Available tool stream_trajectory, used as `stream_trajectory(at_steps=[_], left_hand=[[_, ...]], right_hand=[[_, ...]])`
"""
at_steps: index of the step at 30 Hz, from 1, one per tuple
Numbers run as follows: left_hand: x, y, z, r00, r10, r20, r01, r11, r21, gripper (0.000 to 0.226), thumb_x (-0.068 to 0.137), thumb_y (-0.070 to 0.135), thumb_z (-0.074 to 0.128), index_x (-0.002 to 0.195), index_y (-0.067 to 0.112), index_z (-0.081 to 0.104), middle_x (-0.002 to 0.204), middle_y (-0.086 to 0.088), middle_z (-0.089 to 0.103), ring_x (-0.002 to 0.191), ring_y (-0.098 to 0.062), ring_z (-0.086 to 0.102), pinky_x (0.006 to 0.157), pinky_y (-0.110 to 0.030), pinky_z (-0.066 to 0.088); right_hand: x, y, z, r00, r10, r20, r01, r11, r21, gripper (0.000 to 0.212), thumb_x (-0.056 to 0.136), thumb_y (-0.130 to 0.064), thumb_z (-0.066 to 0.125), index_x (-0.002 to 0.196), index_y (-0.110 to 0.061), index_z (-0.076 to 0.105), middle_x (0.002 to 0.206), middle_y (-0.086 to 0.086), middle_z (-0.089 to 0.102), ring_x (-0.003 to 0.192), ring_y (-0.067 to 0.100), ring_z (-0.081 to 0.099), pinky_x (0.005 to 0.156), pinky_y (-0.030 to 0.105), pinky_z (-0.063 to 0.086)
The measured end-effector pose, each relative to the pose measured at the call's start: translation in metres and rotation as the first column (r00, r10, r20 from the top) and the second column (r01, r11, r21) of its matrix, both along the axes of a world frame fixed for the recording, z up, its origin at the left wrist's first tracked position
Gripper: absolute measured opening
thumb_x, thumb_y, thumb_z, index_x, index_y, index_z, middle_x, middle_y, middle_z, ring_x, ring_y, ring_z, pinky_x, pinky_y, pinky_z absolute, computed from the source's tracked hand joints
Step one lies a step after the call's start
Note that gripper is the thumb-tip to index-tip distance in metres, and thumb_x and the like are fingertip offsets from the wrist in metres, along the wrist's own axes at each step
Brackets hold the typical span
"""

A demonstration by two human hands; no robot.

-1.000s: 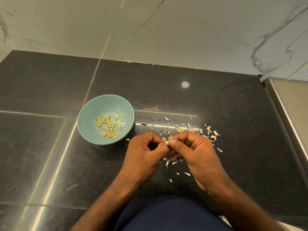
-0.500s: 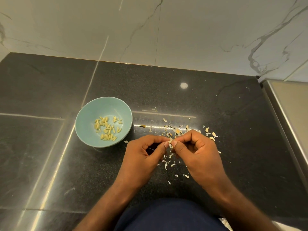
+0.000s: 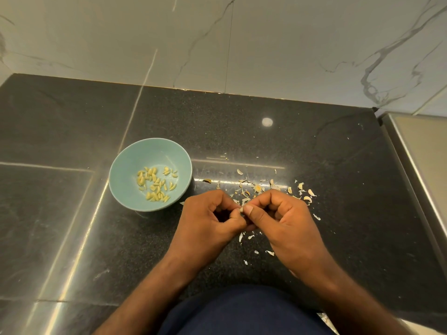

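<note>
Black granite counter (image 3: 72, 122) | white marble wall (image 3: 290, 44) | left hand (image 3: 208, 224), right hand (image 3: 289, 222) both pinching one seed (image 3: 241, 210) | husks (image 3: 257, 188) beside teal bowl (image 3: 131, 163)

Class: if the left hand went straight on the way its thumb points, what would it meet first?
The seed pinched at its thumb tip, then the right hand gripping that seed from the other side.

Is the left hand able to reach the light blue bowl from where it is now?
Probably yes. The bowl stands close beside the left hand, with nothing blocking the countertop between them. That hand, though, pinches a small seed together with the right hand.
</note>
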State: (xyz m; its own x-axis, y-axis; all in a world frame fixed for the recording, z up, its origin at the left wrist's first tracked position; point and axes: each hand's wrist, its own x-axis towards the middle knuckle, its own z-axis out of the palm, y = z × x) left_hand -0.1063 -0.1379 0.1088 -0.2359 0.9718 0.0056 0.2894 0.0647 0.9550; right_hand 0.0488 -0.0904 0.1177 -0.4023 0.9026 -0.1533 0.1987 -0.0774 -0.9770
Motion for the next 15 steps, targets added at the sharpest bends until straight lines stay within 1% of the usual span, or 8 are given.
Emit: stream_trajectory(at_steps=[1, 3, 7, 9, 11, 13, 15], left_hand=[[0.001, -0.001, 0.001, 0.998, 0.010, 0.070, -0.009, 1.000, -0.011, 0.013, 0.081, 0.002, 0.076, 0.072, 0.007, 0.068, 0.061, -0.001, 0.066, 0.050, -0.002, 0.055, 0.049, -0.014, 0.042], [0.005, -0.002, 0.001, 0.984, 0.037, 0.172, -0.034, 0.999, -0.020, 0.012, 0.082, 0.008, 0.077, 0.074, 0.008, 0.068, 0.062, -0.002, 0.067, 0.052, -0.004, 0.057, 0.050, -0.016, 0.045], [0.008, -0.002, -0.004, 0.946, 0.117, 0.303, -0.102, 0.993, -0.064, 0.015, 0.083, 0.020, 0.075, 0.075, 0.010, 0.067, 0.060, 0.001, 0.065, 0.055, -0.006, 0.057, 0.053, -0.019, 0.047], [0.006, 0.000, -0.008, 0.952, 0.136, 0.275, -0.118, 0.990, -0.082, 0.011, 0.084, 0.019, 0.073, 0.076, 0.014, 0.068, 0.064, -0.002, 0.065, 0.059, -0.013, 0.058, 0.055, -0.023, 0.048], [0.003, 0.000, -0.010, 0.960, 0.158, 0.229, -0.140, 0.986, -0.090, 0.011, 0.089, 0.010, 0.070, 0.080, 0.016, 0.070, 0.070, -0.005, 0.069, 0.063, -0.018, 0.064, 0.055, -0.026, 0.050], [0.000, 0.000, -0.009, 0.968, 0.135, 0.209, -0.121, 0.989, -0.079, 0.010, 0.092, 0.013, 0.067, 0.088, 0.018, 0.073, 0.076, -0.001, 0.072, 0.067, -0.016, 0.069, 0.053, -0.024, 0.053], [0.001, 0.000, -0.008, 0.979, 0.089, 0.185, -0.079, 0.995, -0.064, 0.012, 0.095, 0.019, 0.063, 0.094, 0.020, 0.075, 0.080, 0.003, 0.074, 0.069, -0.014, 0.070, 0.053, -0.023, 0.054]], right_hand=[[-0.001, 0.000, 0.000, 0.999, -0.001, -0.050, -0.002, 0.999, -0.044, 0.005, 0.091, -0.004, 0.068, 0.088, -0.006, 0.071, 0.079, 0.008, 0.074, 0.072, 0.020, 0.071, 0.068, 0.032, 0.059], [-0.001, 0.001, -0.001, 0.991, -0.016, -0.131, 0.000, 0.992, -0.125, 0.004, 0.089, -0.003, 0.068, 0.091, -0.003, 0.071, 0.080, 0.011, 0.073, 0.073, 0.020, 0.070, 0.068, 0.030, 0.057], [-0.002, 0.003, 0.000, 0.959, -0.046, -0.279, -0.036, 0.959, -0.281, 0.015, 0.080, -0.012, 0.069, 0.091, -0.002, 0.071, 0.081, 0.013, 0.070, 0.074, 0.022, 0.067, 0.064, 0.028, 0.056], [-0.001, 0.003, 0.001, 0.938, -0.069, -0.340, -0.048, 0.945, -0.322, 0.012, 0.082, -0.010, 0.070, 0.092, -0.003, 0.071, 0.083, 0.013, 0.069, 0.074, 0.022, 0.066, 0.062, 0.029, 0.055], [0.000, 0.005, 0.003, 0.927, -0.070, -0.368, -0.060, 0.942, -0.329, 0.009, 0.084, -0.008, 0.072, 0.092, -0.003, 0.071, 0.087, 0.015, 0.070, 0.074, 0.023, 0.067, 0.062, 0.029, 0.055], [0.002, 0.008, 0.004, 0.930, -0.073, -0.360, -0.055, 0.941, -0.334, 0.015, 0.083, -0.008, 0.073, 0.094, 0.001, 0.068, 0.093, 0.020, 0.073, 0.076, 0.026, 0.069, 0.062, 0.029, 0.056], [0.003, 0.009, 0.005, 0.933, -0.103, -0.345, -0.030, 0.932, -0.361, 0.021, 0.079, -0.010, 0.071, 0.095, 0.003, 0.065, 0.095, 0.024, 0.073, 0.076, 0.027, 0.071, 0.062, 0.030, 0.057]])
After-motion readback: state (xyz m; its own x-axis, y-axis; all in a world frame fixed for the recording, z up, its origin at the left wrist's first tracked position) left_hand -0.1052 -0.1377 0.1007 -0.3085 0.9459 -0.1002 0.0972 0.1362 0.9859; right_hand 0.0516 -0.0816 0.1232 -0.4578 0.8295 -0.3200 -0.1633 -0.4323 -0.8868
